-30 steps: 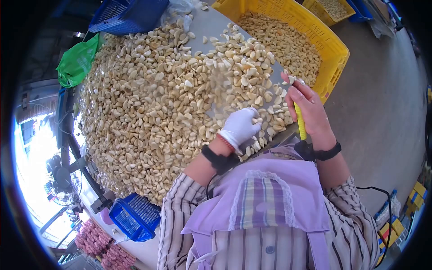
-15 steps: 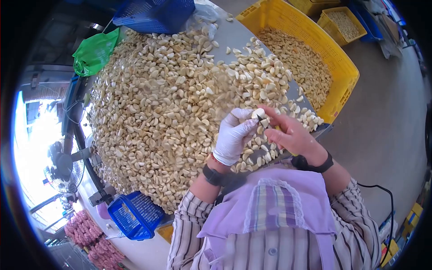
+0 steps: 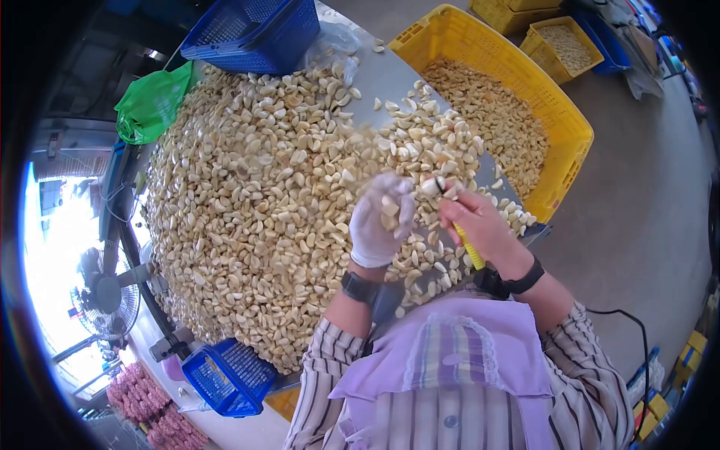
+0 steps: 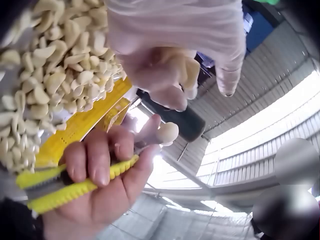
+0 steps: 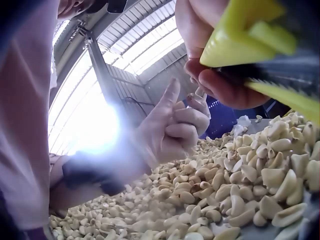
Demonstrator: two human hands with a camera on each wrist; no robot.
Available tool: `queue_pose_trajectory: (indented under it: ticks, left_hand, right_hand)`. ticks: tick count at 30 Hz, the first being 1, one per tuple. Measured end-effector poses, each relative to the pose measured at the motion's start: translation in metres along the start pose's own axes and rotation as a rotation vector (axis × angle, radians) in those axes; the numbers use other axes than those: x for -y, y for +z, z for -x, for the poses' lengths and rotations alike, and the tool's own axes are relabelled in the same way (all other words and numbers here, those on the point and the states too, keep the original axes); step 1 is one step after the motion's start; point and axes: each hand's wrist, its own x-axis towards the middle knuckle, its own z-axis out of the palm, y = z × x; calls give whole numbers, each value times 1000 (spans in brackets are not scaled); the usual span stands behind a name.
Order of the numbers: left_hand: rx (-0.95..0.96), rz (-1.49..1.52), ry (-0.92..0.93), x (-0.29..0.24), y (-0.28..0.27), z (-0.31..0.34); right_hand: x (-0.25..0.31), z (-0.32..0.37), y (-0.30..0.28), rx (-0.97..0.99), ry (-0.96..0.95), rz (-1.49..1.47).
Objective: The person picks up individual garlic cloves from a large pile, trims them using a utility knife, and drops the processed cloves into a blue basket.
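The left hand (image 3: 377,225), in a white glove, is held over a wide heap of pale peeled cloves (image 3: 247,180); its fingers curl round a few cloves (image 4: 184,70), with the thumb held out. Just beside it the bare right hand (image 3: 484,229) grips a yellow-handled knife (image 4: 65,192). A pale clove (image 4: 168,132) is at the right hand's thumb and fingertips, by the blade. The two hands are close together but apart. In the right wrist view the yellow handle (image 5: 240,35) hides part of the right hand.
A yellow crate (image 3: 566,142) of cloves stands beyond the table's right edge. Blue baskets are at the table's far end (image 3: 255,37) and near left (image 3: 229,379). A green bag (image 3: 150,105) and a fan (image 3: 105,292) are on the left.
From apart, the hands came together at a clove, then separated slightly. The left hand has moved a little left with cloves in its fingers; the right keeps the knife and a clove.
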Motion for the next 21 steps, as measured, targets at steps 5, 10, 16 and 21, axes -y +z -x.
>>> queue_pose_trajectory:
  ticks: [5, 10, 16, 21]
  left_hand:
    - [-152, -792, -162, -2, 0, -20]
    - [-102, -672, -159, 6, -17, -4]
    - [-128, -76, 61, -15, -40, 2]
    - [-49, -1391, 363, 11, -29, -46]
  right_hand:
    - [2, 1, -3, -75, 20, 99]
    - [-3, -6, -8, 0, 72, 0]
    - [4, -17, 4, 51, 90, 212]
    - [34, -22, -21, -233, -45, -12]
